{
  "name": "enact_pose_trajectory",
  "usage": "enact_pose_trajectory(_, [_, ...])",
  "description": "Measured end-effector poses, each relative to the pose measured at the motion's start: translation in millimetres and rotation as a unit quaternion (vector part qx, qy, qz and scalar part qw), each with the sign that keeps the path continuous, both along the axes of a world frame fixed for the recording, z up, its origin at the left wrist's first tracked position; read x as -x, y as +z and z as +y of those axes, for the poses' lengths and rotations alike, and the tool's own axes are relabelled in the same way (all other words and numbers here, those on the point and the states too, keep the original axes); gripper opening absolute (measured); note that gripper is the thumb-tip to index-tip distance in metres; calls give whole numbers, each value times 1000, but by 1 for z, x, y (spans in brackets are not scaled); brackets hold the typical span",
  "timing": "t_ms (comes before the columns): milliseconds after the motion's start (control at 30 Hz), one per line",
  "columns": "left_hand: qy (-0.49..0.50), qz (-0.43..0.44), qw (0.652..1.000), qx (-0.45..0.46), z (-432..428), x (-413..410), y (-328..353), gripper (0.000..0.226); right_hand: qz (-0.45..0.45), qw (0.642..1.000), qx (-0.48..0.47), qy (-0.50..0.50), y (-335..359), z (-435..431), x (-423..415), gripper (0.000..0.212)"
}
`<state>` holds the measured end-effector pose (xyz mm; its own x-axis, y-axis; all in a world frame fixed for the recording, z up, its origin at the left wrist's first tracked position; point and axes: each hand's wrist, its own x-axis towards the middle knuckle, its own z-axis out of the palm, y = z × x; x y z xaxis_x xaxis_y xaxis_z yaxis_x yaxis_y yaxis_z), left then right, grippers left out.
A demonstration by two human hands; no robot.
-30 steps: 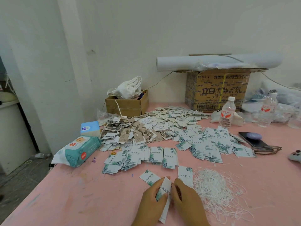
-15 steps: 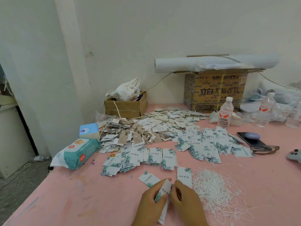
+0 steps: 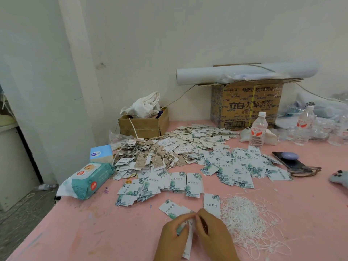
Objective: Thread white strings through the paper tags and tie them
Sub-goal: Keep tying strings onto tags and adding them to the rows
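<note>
At the bottom centre, my left hand and my right hand meet over one white paper tag with green leaf print, and both pinch it near its top edge. A tangle of white strings lies just right of my right hand. Two loose tags lie beyond my fingers. Rows and heaps of the same leaf tags spread across the middle of the pink table. Behind them is a pile of brown tags with strings attached.
A wet-wipe pack and a blue tissue box lie at the left edge. Two cardboard boxes stand against the wall. Water bottles, a phone and glasses sit at the right.
My hands have stayed on the tag, and its upper part is now more covered by my fingers. The view has shifted slightly.
</note>
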<state>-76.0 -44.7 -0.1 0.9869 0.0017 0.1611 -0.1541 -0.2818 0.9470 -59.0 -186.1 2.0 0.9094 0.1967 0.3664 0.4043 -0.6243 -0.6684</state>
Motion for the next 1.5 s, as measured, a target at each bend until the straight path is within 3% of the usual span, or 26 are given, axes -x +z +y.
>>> enact_pose_trajectory(267, [14,-13,999,36,0,0,0,23,-7,999,29,21,-4,-1,-4,21])
enact_pose_trajectory(700, [53,-20,998,31,0,0,0,24,-4,996,73,40,-7,-1,-9,15])
enact_pose_trajectory(1000, [51,-7,999,15,-2,1,-2,31,19,997,66,26,-7,-1,-6,21])
enact_pose_trajectory(1167, [55,8,998,24,-3,0,-5,34,30,997,73,15,-10,0,-8,35])
enact_pose_trajectory(1500, [51,-5,998,32,-2,-2,-3,24,36,998,53,26,-7,1,-10,25])
